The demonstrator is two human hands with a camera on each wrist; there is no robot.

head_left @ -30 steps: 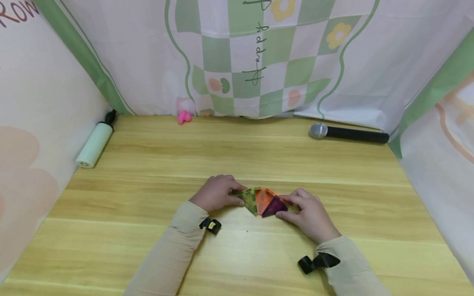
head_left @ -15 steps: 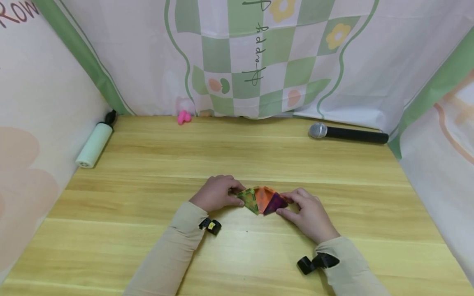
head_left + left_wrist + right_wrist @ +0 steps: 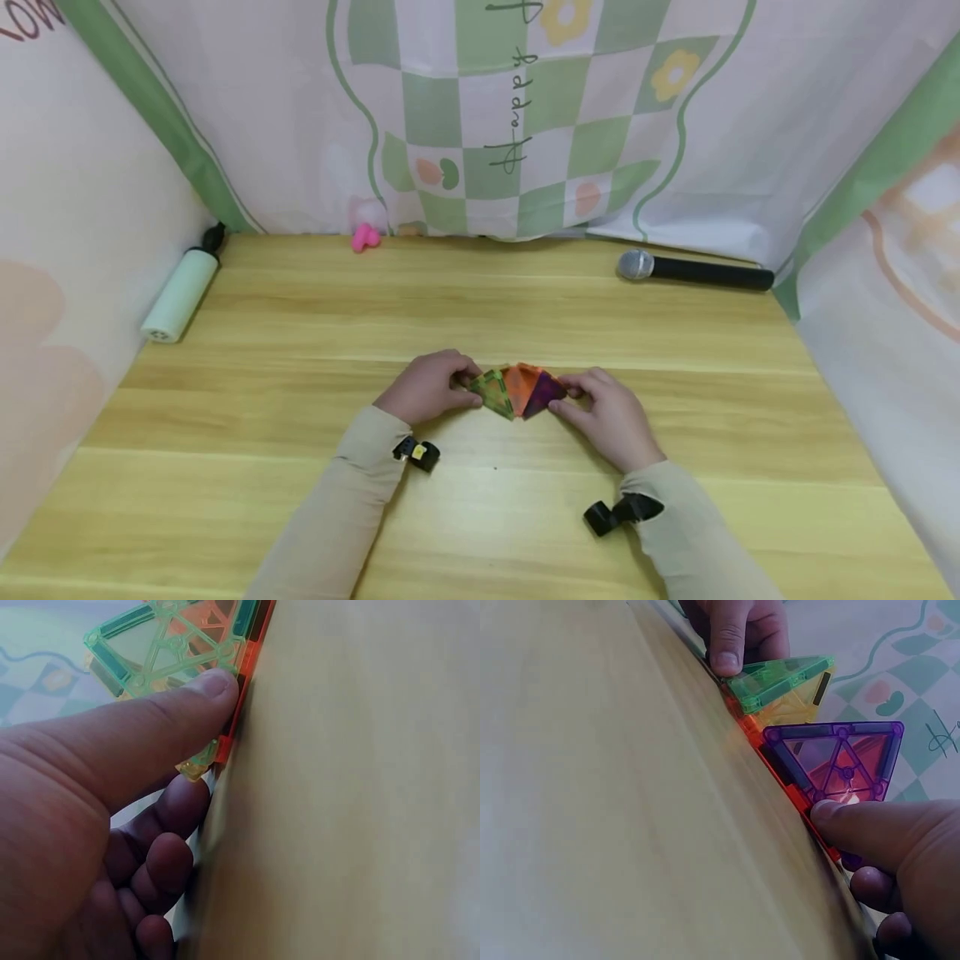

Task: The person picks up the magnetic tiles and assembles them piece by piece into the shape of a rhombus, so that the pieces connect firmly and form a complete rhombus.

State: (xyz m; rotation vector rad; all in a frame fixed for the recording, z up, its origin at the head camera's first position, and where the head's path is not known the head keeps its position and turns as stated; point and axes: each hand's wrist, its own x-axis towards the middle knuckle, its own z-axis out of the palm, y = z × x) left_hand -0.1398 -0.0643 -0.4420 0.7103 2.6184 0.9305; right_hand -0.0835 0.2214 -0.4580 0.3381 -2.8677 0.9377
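Several see-through magnetic tiles stand joined in a small folded shape on the wooden table. A green triangle tile (image 3: 492,395) leans at its left end, an orange tile (image 3: 517,387) shows in the middle, and a purple triangle tile (image 3: 542,397) leans at its right. Behind the green one, a yellow tile (image 3: 793,703) appears in the right wrist view. My left hand (image 3: 429,387) pinches the green tile's outer corner, thumb in front and fingers behind. The right hand (image 3: 613,421) pinches the purple tile's lower outer corner, with its thumb (image 3: 855,825) on the face.
At the back left lies a pale green hand pump (image 3: 182,295). A small pink object (image 3: 366,237) sits by the back curtain, and a black microphone (image 3: 697,271) lies at the back right. Printed cloth (image 3: 495,117) hangs along the back and sides.
Both hands and the joined tiles have shifted slightly away from the person. The grip on each end stays the same. The head view has turned a little, so the background sits farther left.
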